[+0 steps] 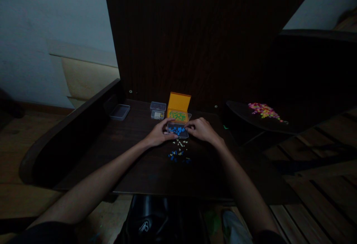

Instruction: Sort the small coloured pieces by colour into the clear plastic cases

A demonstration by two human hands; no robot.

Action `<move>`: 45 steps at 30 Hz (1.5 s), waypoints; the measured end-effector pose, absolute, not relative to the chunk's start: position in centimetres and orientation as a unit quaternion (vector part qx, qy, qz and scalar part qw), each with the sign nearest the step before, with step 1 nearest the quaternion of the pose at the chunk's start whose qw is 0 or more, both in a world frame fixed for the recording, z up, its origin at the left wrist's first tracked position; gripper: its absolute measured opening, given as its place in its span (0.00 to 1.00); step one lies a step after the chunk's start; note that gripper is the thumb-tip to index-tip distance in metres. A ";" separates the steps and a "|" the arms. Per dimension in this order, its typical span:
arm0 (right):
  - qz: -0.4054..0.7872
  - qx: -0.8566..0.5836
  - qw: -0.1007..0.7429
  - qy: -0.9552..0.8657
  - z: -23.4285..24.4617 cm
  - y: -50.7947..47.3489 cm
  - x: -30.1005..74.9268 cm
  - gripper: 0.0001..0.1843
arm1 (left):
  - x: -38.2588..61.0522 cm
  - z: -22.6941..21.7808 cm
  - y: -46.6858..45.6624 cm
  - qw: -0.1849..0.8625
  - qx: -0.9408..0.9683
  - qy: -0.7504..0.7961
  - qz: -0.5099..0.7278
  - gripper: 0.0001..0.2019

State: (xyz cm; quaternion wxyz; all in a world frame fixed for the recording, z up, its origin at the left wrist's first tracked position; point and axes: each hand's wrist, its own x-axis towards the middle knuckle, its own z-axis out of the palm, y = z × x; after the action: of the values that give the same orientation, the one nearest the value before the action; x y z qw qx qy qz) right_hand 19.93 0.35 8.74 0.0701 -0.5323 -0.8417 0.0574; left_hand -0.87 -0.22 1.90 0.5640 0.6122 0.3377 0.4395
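My left hand (159,134) grips the left side of a clear plastic box (182,136), thumb at the near edge and fingers at the far edge. Small blue pieces (175,129) lie inside it. My right hand (201,129) is at the box's right side, fingers pinched together by the blue pieces; whether a piece is between them is too small to tell. Just behind stands an open yellow box (179,102) with green pieces (177,116) in it. On the dark tabletop, nearer to me, lie loose pale pieces (180,143) and a mixed blue and yellow scatter (178,157).
Behind my left hand sits a small clear box (158,106) with its lid up. Another open clear box (120,112) is farther left. A raised wooden side (69,132) bounds the table at left. Pink and yellow pieces (264,111) are heaped on a dark surface at right.
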 end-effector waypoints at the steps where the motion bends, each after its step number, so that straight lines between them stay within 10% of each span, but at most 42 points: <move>1: 0.060 -0.533 0.080 -0.840 8.9 0.3 20.1 0.13 | -0.9 1.9 -0.2 0.562 0.613 0.339 0.440 0.36; 16: 0.201 -0.393 -0.046 -0.896 7.2 -2.3 20.0 0.09 | -1.1 1.6 0.1 0.552 0.609 0.350 0.449 0.37; 45: 0.276 -0.415 -0.019 -0.867 5.9 -2.7 19.7 0.08 | -1.0 1.7 0.1 0.553 0.612 0.350 0.445 0.37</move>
State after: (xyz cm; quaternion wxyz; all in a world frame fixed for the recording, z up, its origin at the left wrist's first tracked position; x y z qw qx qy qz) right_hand 19.70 -2.65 5.94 -0.0190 -0.4146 -0.8670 0.2757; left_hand -1.04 0.09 1.74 0.5530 0.6117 0.3496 0.4447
